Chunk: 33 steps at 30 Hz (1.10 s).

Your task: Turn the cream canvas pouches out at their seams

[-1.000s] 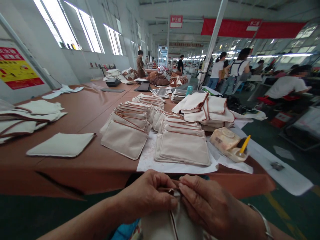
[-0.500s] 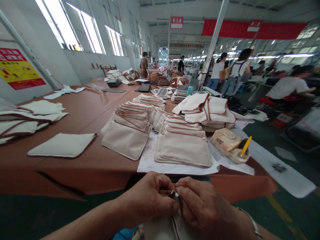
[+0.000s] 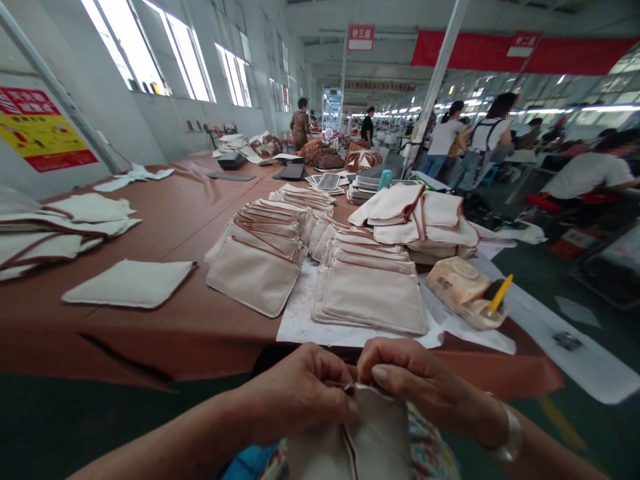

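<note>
A beige fabric piece (image 3: 383, 427) with a dark seam down its middle rests over my lap, low in the head view. My left hand (image 3: 305, 393) pinches its upper edge beside the seam, thumb on top, where a bit of brown edging shows. Just to the right, my right hand (image 3: 415, 377) is closed on the same edge, fingers bent and the thumb tip visible. What lies between the fingertips is partly hidden. In front, on the brown-covered table (image 3: 225, 340), stand overlapping rows of similar beige pieces (image 3: 373, 293) with brown edges.
A single beige piece (image 3: 130, 283) lies at left, near a stack of panels (image 3: 45, 230). To the right are folded pieces (image 3: 420, 213) and a cut-open plastic container (image 3: 463, 287) holding a yellow-handled tool (image 3: 501, 292). White paper (image 3: 295, 320) underlies the rows. Several people work farther back.
My right hand has shifted slightly right and lifted off the face of the fabric piece, uncovering its right half. My left hand keeps its pinch. The view has shifted slightly.
</note>
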Motion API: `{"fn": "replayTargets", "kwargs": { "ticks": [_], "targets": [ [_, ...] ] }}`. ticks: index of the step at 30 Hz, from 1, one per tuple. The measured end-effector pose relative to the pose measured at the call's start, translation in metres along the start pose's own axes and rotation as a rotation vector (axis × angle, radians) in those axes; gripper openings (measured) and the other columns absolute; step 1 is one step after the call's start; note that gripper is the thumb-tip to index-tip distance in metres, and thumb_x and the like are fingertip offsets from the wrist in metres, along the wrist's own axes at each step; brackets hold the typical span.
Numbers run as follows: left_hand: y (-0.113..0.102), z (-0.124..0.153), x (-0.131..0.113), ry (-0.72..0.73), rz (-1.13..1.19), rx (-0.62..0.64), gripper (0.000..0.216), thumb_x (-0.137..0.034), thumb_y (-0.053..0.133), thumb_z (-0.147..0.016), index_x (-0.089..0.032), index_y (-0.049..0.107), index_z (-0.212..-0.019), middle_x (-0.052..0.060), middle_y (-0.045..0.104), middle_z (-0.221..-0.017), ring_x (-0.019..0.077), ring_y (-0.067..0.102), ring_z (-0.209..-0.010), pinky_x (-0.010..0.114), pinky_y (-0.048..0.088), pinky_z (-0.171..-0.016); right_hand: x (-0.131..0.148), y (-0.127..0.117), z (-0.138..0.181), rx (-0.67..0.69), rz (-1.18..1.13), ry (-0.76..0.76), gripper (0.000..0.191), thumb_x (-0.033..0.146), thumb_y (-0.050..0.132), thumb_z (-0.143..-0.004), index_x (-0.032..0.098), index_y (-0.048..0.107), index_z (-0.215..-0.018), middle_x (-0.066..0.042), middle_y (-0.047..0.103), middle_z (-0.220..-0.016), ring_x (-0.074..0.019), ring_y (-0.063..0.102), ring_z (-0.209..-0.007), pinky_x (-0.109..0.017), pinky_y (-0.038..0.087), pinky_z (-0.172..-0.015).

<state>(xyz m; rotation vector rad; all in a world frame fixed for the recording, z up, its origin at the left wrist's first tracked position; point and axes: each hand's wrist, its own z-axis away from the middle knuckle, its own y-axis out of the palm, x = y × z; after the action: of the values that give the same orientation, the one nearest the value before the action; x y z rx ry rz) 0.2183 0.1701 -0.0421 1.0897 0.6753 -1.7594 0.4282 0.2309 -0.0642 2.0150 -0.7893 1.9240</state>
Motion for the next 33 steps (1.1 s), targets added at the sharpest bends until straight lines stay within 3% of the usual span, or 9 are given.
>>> {"fn": "replayTargets", "kwargs": {
  "ticks": [4, 6, 12, 17, 21, 24, 26, 29, 33],
  "targets": [
    [-0.002, -0.002, 0.004, 0.047, -0.057, 0.002, 0.009, -0.019, 0.065, -0.065, -0.01, 0.063, -0.068, -0.003, 0.046, -0.061, 0.0073, 0.031, -0.054, 0.023, 0.021, -0.049, -0.002, 0.008, 0.004, -0.073, 0.143, -0.085, 0.02, 0.023, 0.066, -0.079, 0.015, 0.059, -0.095, -0.004, 0.056, -0.086, -0.014, 0.046, -0.07, -0.024, 0.037, -0.06],
    [-0.002, -0.001, 0.003, 0.05, -0.104, -0.008, 0.008, -0.018, 0.063, -0.065, -0.01, 0.063, -0.069, -0.004, 0.043, -0.059, 0.007, 0.029, -0.054, 0.023, 0.02, -0.048, -0.005, 0.012, 0.005, -0.145, 0.237, -0.168, 0.016, 0.014, 0.064, -0.076, 0.015, 0.06, -0.092, -0.003, 0.055, -0.083, -0.0139, 0.047, -0.068, -0.025, 0.038, -0.059],
    [0.006, 0.003, -0.007, 0.14, -0.171, 0.02, 0.008, -0.009, 0.053, -0.068, -0.012, 0.054, -0.061, -0.005, 0.043, -0.062, 0.0055, 0.03, -0.055, 0.02, 0.021, -0.048, -0.014, 0.021, 0.006, -0.232, 0.434, -0.444, 0.016, 0.006, 0.051, -0.084, 0.016, 0.06, -0.092, -0.006, 0.059, -0.082, -0.0156, 0.057, -0.072, -0.025, 0.044, -0.062],
    [0.005, 0.003, -0.005, 0.123, -0.132, 0.06, 0.006, -0.014, 0.059, -0.071, -0.011, 0.062, -0.068, -0.005, 0.048, -0.066, 0.0062, 0.033, -0.059, 0.019, 0.025, -0.051, -0.013, 0.02, 0.018, -0.26, 0.916, -0.734, 0.023, 0.011, 0.044, -0.096, 0.008, 0.06, -0.114, -0.015, 0.067, -0.093, -0.0199, 0.063, -0.078, -0.026, 0.049, -0.063],
    [0.0, 0.006, -0.002, 0.057, -0.041, 0.059, 0.025, -0.033, 0.073, -0.073, -0.009, 0.071, -0.08, -0.002, 0.052, -0.064, 0.0083, 0.037, -0.059, 0.02, 0.029, -0.054, -0.006, 0.02, 0.028, -0.276, 1.11, -0.71, 0.03, 0.013, 0.036, -0.101, 0.009, 0.063, -0.113, -0.014, 0.071, -0.096, -0.0194, 0.066, -0.078, -0.026, 0.05, -0.063],
    [0.001, 0.009, -0.004, 0.088, 0.049, 0.029, 0.047, -0.054, 0.062, -0.083, -0.009, 0.075, -0.081, 0.004, 0.062, -0.071, 0.0115, 0.046, -0.063, 0.021, 0.034, -0.056, -0.003, 0.024, 0.033, -0.301, 1.167, -0.698, 0.028, 0.01, 0.04, -0.1, 0.011, 0.066, -0.11, -0.011, 0.073, -0.094, -0.0185, 0.067, -0.076, -0.027, 0.051, -0.066],
    [0.003, 0.01, -0.006, 0.113, 0.073, 0.018, 0.05, -0.056, 0.059, -0.085, -0.009, 0.074, -0.075, 0.005, 0.063, -0.072, 0.0117, 0.047, -0.065, 0.021, 0.036, -0.059, -0.003, 0.027, 0.034, -0.317, 1.211, -0.719, 0.025, 0.009, 0.044, -0.098, 0.011, 0.066, -0.109, -0.01, 0.074, -0.093, -0.0187, 0.067, -0.076, -0.028, 0.051, -0.065],
    [0.004, 0.011, -0.005, 0.095, 0.054, 0.029, 0.043, -0.049, 0.071, -0.079, -0.01, 0.066, -0.062, -0.002, 0.052, -0.058, 0.008, 0.037, -0.056, 0.02, 0.032, -0.055, -0.003, 0.028, 0.032, -0.302, 1.282, -0.745, 0.025, 0.008, 0.044, -0.098, 0.01, 0.067, -0.106, -0.009, 0.075, -0.091, -0.0182, 0.068, -0.074, -0.028, 0.051, -0.061],
    [0.002, 0.011, 0.0, 0.086, -0.081, 0.03, 0.042, -0.049, 0.071, -0.078, -0.008, 0.067, -0.069, -0.003, 0.044, -0.059, 0.008, 0.03, -0.058, 0.021, 0.026, -0.053, -0.007, 0.029, 0.03, -0.305, 1.355, -0.778, 0.021, 0.007, 0.046, -0.096, 0.009, 0.065, -0.106, -0.009, 0.075, -0.09, -0.0198, 0.069, -0.075, -0.029, 0.051, -0.06]
  ]
}}
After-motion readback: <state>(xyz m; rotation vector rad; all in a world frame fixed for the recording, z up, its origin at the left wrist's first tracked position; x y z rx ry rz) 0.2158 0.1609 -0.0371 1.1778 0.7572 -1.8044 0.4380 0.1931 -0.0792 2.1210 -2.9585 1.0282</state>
